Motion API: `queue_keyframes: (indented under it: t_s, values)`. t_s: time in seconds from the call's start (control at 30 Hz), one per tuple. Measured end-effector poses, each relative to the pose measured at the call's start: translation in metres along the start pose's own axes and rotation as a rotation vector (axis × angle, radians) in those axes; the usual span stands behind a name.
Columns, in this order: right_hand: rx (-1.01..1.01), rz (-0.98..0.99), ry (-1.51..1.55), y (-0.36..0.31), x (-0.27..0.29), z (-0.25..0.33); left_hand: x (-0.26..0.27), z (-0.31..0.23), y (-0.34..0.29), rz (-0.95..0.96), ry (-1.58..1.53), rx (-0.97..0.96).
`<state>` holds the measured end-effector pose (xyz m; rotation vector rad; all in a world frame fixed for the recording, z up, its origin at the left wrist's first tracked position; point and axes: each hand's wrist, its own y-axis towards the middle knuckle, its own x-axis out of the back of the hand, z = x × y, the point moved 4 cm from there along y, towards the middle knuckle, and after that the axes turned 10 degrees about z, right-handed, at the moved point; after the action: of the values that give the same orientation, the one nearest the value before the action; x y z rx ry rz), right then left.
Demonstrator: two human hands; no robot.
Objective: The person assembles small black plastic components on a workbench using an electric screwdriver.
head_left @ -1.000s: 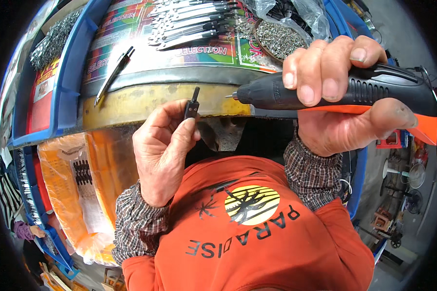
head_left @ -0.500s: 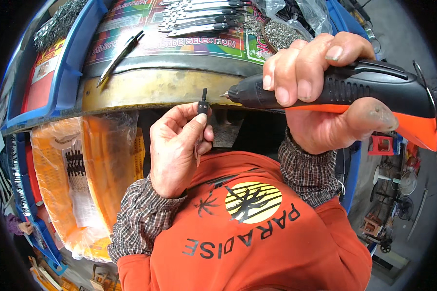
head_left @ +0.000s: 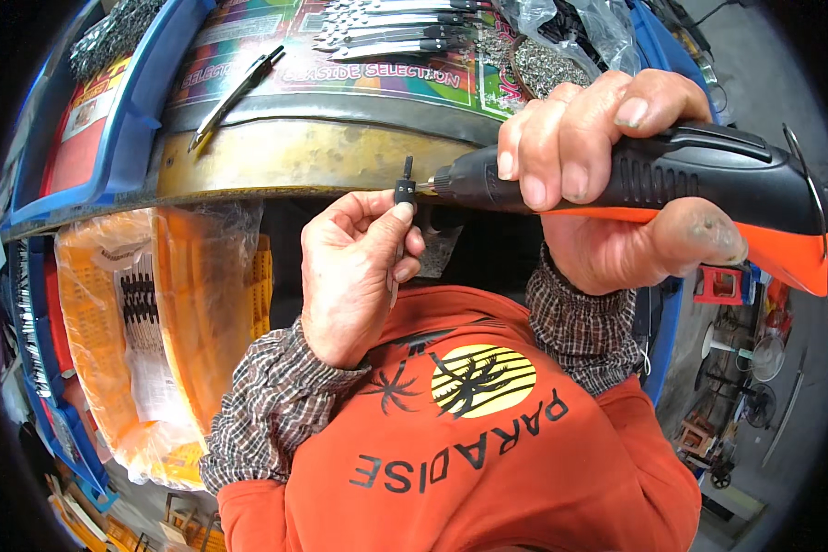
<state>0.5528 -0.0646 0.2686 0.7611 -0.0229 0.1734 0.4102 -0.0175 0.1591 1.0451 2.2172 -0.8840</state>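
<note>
My left hand pinches the black-ended strip; right of it, my curled right hand grips the electric screwdriver: I'd align squarely.

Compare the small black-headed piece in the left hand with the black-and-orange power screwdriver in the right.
The small black-headed piece is slim; the black-and-orange power screwdriver is far bulkier. The piece is pinched in the left hand, the screwdriver grasped in the right hand. The piece points up the picture, the screwdriver leftward. Both have black parts.
</note>
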Motion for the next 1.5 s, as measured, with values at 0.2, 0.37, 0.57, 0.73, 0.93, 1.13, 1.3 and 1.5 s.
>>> queue_keyframes:
  t_s: [0.2, 0.37, 0.57, 0.73, 0.93, 1.13, 1.3, 1.5]
  values:
    - [-0.02, 0.007, 0.045, -0.001, 0.0, -0.004, 0.001, 0.004, 0.0, 0.029, 0.001, 0.016]
    - [-0.028, 0.014, 0.046, -0.001, 0.0, -0.007, 0.003, 0.006, 0.0, 0.02, 0.0, 0.01]
    - [-0.032, 0.021, 0.027, -0.001, -0.001, -0.009, 0.003, 0.006, 0.0, 0.02, 0.005, 0.02]
    - [-0.027, 0.018, 0.042, 0.001, -0.003, -0.011, 0.001, 0.005, -0.002, -0.001, 0.017, 0.019]
    - [-0.057, 0.033, 0.036, 0.005, -0.005, -0.011, 0.003, 0.005, -0.002, -0.01, 0.024, 0.026]
    - [-0.065, 0.035, 0.035, 0.004, -0.005, -0.011, 0.002, 0.004, -0.003, -0.016, 0.045, 0.038]
    - [-0.085, 0.04, 0.058, 0.003, -0.005, -0.012, 0.003, 0.005, -0.004, -0.022, 0.05, 0.036]
    - [-0.2, 0.32, 0.146, 0.028, -0.002, -0.014, 0.002, 0.004, -0.002, -0.01, 0.012, 0.008]
